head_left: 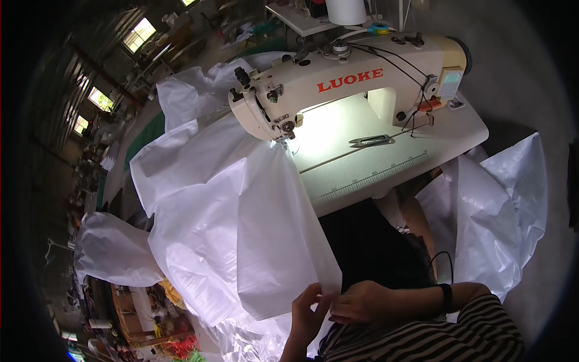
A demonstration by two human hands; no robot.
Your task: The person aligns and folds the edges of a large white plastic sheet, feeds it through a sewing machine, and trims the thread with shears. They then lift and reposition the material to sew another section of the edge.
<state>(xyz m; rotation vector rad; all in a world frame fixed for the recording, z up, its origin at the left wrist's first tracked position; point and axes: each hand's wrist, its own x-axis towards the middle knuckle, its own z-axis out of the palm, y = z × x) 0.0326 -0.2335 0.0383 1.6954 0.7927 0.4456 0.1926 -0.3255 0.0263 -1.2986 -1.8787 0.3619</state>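
Note:
A wide white sheet of thin, slightly shiny fabric [274, 241] spreads from under the needle of a sewing machine [356, 75] down to my lap. At its near right corner, my left hand [310, 311] pinches the edge between thumb and fingers. Close beside it, my right hand [362, 301] has its fingers closed on the same edge; the fingertips are partly hidden. The fabric's right edge runs in a taut line from the needle area [284, 142] to my hands. The machine's lamp lights the bed under its arm.
Thread snips [371, 141] lie on the machine bed, behind a printed ruler scale [374, 175]. A white thread cone [346, 11] stands behind the machine. More white fabric [500, 211] hangs at the right. Colourful scraps [181, 344] lie low on the left.

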